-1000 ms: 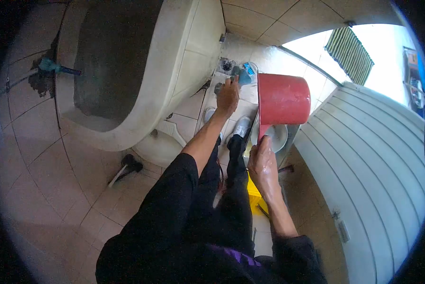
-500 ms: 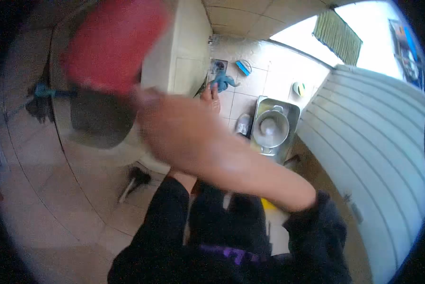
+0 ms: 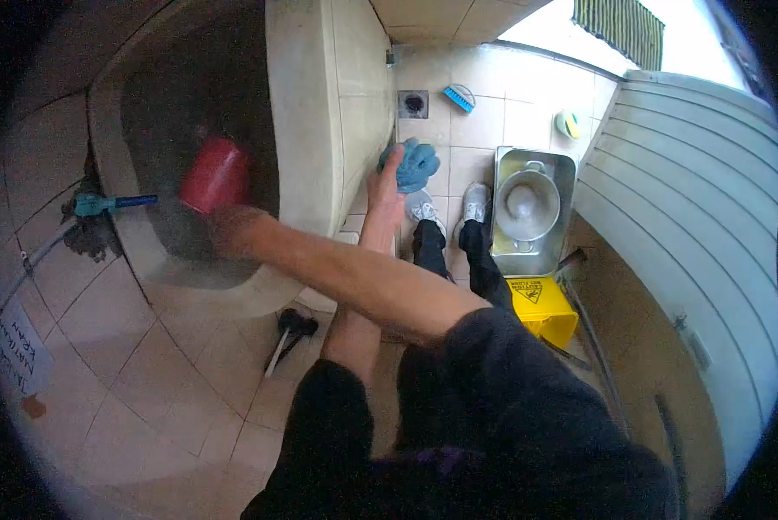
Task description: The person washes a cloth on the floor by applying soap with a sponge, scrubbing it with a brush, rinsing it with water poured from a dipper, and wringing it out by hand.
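A red dipper [image 3: 217, 176] is down inside the dark tub [image 3: 306, 104] at the left, tilted, with my right hand [image 3: 237, 232] closed at its handle end. My right arm crosses over my left forearm. My left hand [image 3: 389, 186] grips a bunched blue-grey cloth [image 3: 413, 166] above the floor, just beyond my shoes. Some fingers of my right hand are blurred.
A floor drain [image 3: 413, 103], a blue brush [image 3: 460, 98] and a green-yellow sponge [image 3: 568, 124] lie ahead. At the right, a metal tray [image 3: 565, 173] holds a pot [image 3: 540, 227], near a yellow caution sign [image 3: 543, 312]. A blue tap [image 3: 94, 204] reaches over the tub.
My right hand has carried the red dipper from the right across to the left and down into the tub. The cloth in my left hand has come away from the drain.
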Action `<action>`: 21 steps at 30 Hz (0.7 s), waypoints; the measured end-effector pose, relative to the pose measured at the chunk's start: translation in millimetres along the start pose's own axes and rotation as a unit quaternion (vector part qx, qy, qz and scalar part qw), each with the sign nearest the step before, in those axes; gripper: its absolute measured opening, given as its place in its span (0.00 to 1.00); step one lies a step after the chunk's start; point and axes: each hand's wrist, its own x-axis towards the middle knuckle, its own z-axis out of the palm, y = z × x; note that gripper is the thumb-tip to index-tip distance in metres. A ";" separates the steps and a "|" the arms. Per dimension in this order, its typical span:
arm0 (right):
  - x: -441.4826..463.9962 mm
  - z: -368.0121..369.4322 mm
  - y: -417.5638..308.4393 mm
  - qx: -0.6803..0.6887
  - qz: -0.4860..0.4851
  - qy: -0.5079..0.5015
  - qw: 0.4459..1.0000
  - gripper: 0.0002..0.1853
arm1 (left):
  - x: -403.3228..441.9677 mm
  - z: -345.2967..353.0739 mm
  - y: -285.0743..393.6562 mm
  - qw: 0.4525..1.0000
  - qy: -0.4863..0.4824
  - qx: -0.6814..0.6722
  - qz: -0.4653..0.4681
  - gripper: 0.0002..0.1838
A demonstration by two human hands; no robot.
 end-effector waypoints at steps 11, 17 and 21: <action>-193.3 -126.8 -59.8 0.395 -0.022 0.095 0.913 0.15 | 18.0 -9.7 -16.9 0.967 0.178 0.169 0.068 0.19; -317.3 -164.1 -69.8 0.388 0.120 0.080 0.910 0.12 | 29.5 -15.9 -17.0 0.972 0.107 0.188 0.089 0.22; -367.4 -167.0 -56.7 0.246 0.300 0.100 0.916 0.13 | 33.8 -8.5 -12.1 0.987 0.096 0.125 0.044 0.20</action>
